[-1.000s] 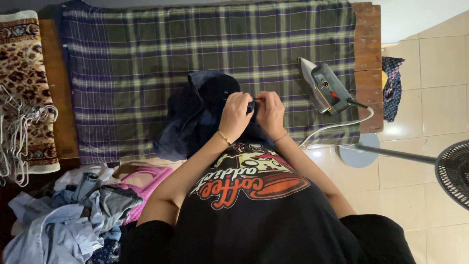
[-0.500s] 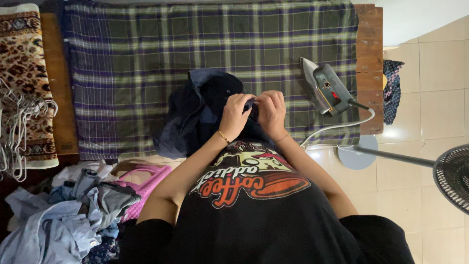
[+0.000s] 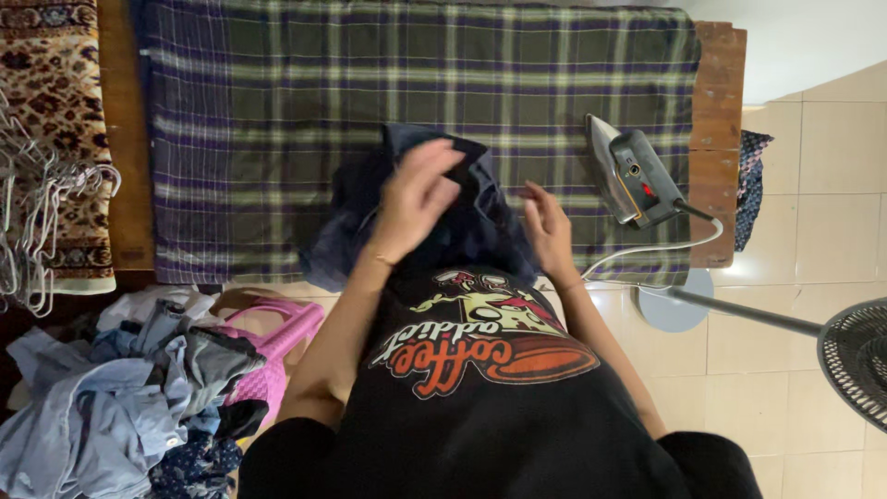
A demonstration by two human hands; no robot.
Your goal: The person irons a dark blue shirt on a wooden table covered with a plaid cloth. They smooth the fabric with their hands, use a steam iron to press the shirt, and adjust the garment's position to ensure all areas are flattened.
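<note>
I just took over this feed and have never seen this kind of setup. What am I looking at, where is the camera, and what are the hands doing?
There is no machine here: a person works with two bare hands. The one camera sits on the person's head and looks straight down, so the black printed shirt fills the bottom of the picture.

In front lies a wooden table covered with a plaid cloth. A dark blue garment lies bunched on it. The left hand rests on the garment with fingers spread; the right hand is open at its edge. Whether either grips the fabric, I cannot tell.

An iron stands to the right, apart from the hands. At the left edge lie wire hangers; lower left a pile of clothes around a pink basket; lower right a fan.
</note>
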